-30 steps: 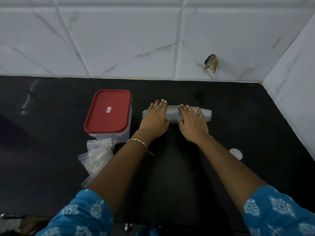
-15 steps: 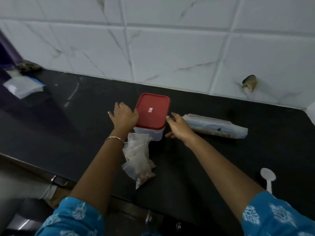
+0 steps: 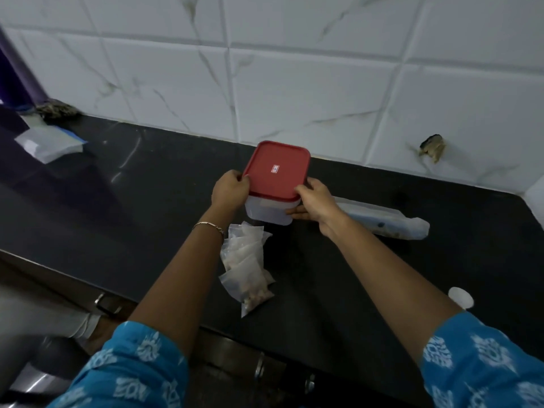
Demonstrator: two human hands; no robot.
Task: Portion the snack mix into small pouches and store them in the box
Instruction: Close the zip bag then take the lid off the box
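Note:
A clear plastic box (image 3: 266,212) with a red lid (image 3: 278,169) stands on the black counter (image 3: 147,207). My left hand (image 3: 231,188) grips its left side, thumb at the lid's edge. My right hand (image 3: 313,203) grips its right side, thumb on the lid's corner and fingers under the box wall. Just in front of the box lies a pile of small clear pouches (image 3: 247,267) holding snack mix. The rolled-up snack mix bag (image 3: 385,220) lies to the right, behind my right wrist.
A white spoon (image 3: 460,297) lies at the right, partly hidden by my right sleeve. A flat stack of plastic bags (image 3: 48,142) sits far left on the counter. A tiled wall runs behind, and the counter's front edge is close below the pouches.
Both hands left the rolled bag and moved left to the box. The left hand now grips its left side and the right hand its right side. My view turned left.

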